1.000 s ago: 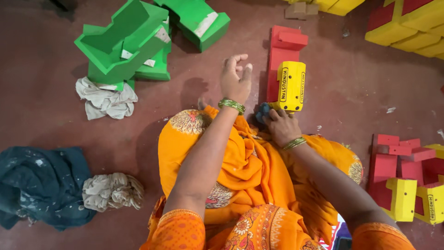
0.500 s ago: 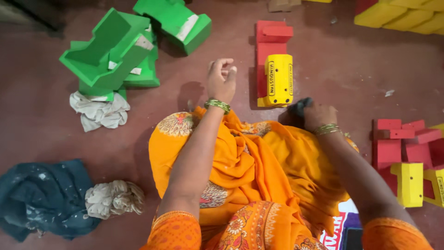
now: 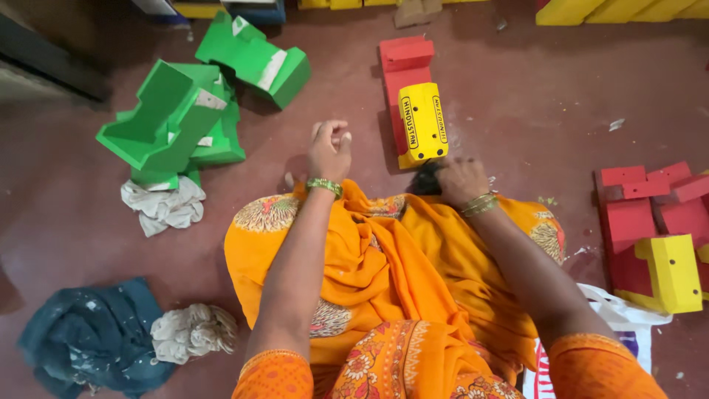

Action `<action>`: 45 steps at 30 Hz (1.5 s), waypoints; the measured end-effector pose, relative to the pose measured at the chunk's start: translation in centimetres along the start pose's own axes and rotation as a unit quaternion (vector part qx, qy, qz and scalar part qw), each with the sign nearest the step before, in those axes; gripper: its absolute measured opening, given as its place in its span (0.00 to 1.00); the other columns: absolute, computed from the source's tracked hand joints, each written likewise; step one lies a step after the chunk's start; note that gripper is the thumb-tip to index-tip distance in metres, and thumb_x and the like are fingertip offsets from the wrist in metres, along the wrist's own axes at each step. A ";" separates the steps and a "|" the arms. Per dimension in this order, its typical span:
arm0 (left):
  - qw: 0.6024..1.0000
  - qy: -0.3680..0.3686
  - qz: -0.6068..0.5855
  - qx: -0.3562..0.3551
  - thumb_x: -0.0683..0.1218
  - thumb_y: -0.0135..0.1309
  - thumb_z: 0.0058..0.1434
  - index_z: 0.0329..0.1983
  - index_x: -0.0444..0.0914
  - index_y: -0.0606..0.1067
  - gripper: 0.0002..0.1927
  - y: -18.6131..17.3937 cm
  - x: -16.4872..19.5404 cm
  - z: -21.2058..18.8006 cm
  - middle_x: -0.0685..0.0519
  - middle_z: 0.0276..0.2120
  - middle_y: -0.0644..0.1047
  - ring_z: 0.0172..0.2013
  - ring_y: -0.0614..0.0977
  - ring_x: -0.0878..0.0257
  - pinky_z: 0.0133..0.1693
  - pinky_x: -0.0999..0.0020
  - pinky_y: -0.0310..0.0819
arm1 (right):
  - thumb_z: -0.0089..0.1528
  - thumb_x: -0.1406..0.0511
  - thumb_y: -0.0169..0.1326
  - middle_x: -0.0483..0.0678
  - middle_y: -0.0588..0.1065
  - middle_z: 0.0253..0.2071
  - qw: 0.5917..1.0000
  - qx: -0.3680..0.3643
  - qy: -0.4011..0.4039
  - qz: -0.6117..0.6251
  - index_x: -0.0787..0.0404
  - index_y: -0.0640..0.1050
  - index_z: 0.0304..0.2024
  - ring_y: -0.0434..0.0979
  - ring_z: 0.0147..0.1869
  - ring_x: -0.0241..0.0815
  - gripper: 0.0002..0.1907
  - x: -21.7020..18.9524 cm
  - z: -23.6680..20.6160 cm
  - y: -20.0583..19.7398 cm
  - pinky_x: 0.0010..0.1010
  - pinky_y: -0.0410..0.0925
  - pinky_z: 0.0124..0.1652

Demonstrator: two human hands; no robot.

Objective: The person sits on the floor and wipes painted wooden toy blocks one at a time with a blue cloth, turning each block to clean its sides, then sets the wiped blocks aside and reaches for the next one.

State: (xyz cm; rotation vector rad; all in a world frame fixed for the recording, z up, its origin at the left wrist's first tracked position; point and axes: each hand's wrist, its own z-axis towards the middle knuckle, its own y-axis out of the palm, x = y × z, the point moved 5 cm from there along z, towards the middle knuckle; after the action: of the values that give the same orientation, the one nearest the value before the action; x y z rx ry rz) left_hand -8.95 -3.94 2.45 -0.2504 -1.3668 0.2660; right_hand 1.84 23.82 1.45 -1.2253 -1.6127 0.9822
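My left hand [image 3: 329,150] hovers just over the reddish floor past my orange-draped knee, fingers curled together with the tips pinched; whether anything small lies between them I cannot tell. My right hand [image 3: 459,179] is closed on a dark wad of cloth [image 3: 425,180] pressed low beside the near end of a yellow block [image 3: 422,122]. That yellow block rests against a red block [image 3: 405,63] straight ahead. Orange fabric [image 3: 384,273] covers my lap beneath both forearms.
Green wooden moulds [image 3: 185,111] are stacked at the far left above a white rag [image 3: 164,206]. A blue cloth [image 3: 88,332] and a pale rag [image 3: 193,331] lie near left. Red and yellow blocks [image 3: 657,236] sit at right, with a white bag [image 3: 628,325] beside them.
My right hand with the dark cloth has shifted right, then back toward the yellow block's near end. The left hand stays in place with its fingers curled.
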 end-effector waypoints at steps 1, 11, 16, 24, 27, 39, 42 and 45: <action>1.000 0.021 0.019 -0.007 0.39 0.58 0.61 0.48 0.38 0.76 0.12 0.0 0.0 -0.3 0.48 0.48 0.75 0.43 0.83 0.56 0.44 0.65 0.80 | 0.58 0.61 0.56 0.45 0.77 0.54 0.997 -0.026 0.077 0.013 0.50 0.83 0.45 0.79 0.55 0.48 0.13 1.6 0.4 0.4 0.45 0.71 0.50; 0.951 -0.049 0.282 -0.116 0.61 0.67 0.49 0.74 0.41 0.51 0.55 11.0 3.4 -3.0 0.39 0.57 0.73 0.54 0.76 0.40 0.55 0.43 0.69 | 0.53 0.61 0.59 0.48 0.75 0.57 0.920 0.123 0.293 0.231 0.47 0.81 0.49 0.80 0.51 0.55 0.20 7.2 -0.4 0.3 0.52 0.72 0.45; 0.925 -0.128 0.346 -0.095 0.69 0.72 0.37 0.75 0.43 0.33 0.76 16.2 6.3 -2.0 0.38 0.66 0.60 0.62 0.68 0.39 0.55 0.32 0.57 | 0.52 0.60 0.62 0.48 0.75 0.54 0.910 0.178 0.281 0.249 0.47 0.81 0.48 0.80 0.49 0.54 0.20 6.4 -0.9 -0.3 0.53 0.72 0.43; 0.895 -0.155 0.381 -0.172 0.59 0.68 0.43 0.80 0.48 0.29 0.73 16.6 3.1 -1.0 0.38 0.65 0.60 0.58 0.72 0.38 0.59 0.48 0.67 | 0.55 0.62 0.62 0.48 0.75 0.51 0.878 0.236 0.308 0.281 0.46 0.81 0.47 0.78 0.50 0.56 0.17 7.4 -1.0 0.7 0.52 0.72 0.45; 0.908 -0.037 0.370 -0.193 0.57 0.72 0.41 0.77 0.48 0.30 0.73 11.9 1.4 0.7 0.36 0.66 0.60 0.60 0.70 0.36 0.59 0.48 0.65 | 0.54 0.58 0.65 0.50 0.74 0.49 0.854 0.315 0.307 0.277 0.49 0.81 0.46 0.76 0.51 0.58 0.17 7.9 -1.1 0.4 0.52 0.69 0.45; 0.702 0.245 0.538 -0.397 0.40 0.63 0.49 0.78 0.56 0.42 0.59 2.5 3.1 -1.7 0.50 0.69 0.64 0.66 0.66 0.50 0.65 0.50 0.56 | 0.54 0.67 0.63 0.52 0.72 0.47 0.833 0.392 0.280 0.271 0.51 0.81 0.52 0.73 0.53 0.57 0.22 8.2 -1.1 0.1 0.50 0.65 0.49; 0.713 0.307 0.547 -0.313 0.40 0.55 0.59 0.78 0.53 0.48 0.47 2.8 3.0 -4.5 0.51 0.67 0.65 0.64 0.68 0.50 0.65 0.44 0.55 | 0.58 0.72 0.58 0.55 0.69 0.49 0.800 0.426 0.264 0.328 0.56 0.78 0.57 0.71 0.55 0.59 0.24 8.8 -1.9 -0.1 0.49 0.66 0.53; 0.757 0.279 0.526 -0.270 0.41 0.50 0.61 0.76 0.47 0.54 0.39 3.2 1.9 -5.8 0.51 0.65 0.66 0.63 0.68 0.50 0.65 0.40 0.54 | 0.58 0.76 0.53 0.59 0.65 0.54 0.766 0.487 0.188 0.375 0.63 0.73 0.63 0.69 0.58 0.61 0.29 8.6 -2.7 -1.6 0.48 0.67 0.58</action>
State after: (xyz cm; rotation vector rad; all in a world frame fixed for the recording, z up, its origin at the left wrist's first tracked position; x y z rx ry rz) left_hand -3.07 -0.38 2.11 -1.4871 -0.5343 0.6589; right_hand 2.68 32.11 5.30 -1.1474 -0.0914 1.6273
